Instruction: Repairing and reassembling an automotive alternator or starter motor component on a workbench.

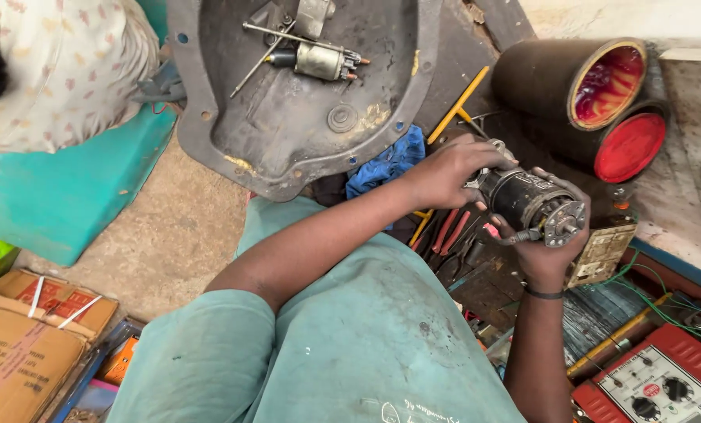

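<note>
At the far left lie brown cardboard boxes with tape strips, and above them a teal plastic seat where another person in a pale printed shirt sits. In the middle, a grey, greasy metal pan with bolt holes on its rim holds a small cylindrical solenoid and thin rods. A blue rag is crumpled under its edge. The left hand curls its fingers over the rear end of a black cylindrical motor. The right hand cups the motor from below, fingers wrapped around its body near the toothed metal end. Two dark tubes with red interiors lie behind, and a red meter sits at bottom right.
</note>
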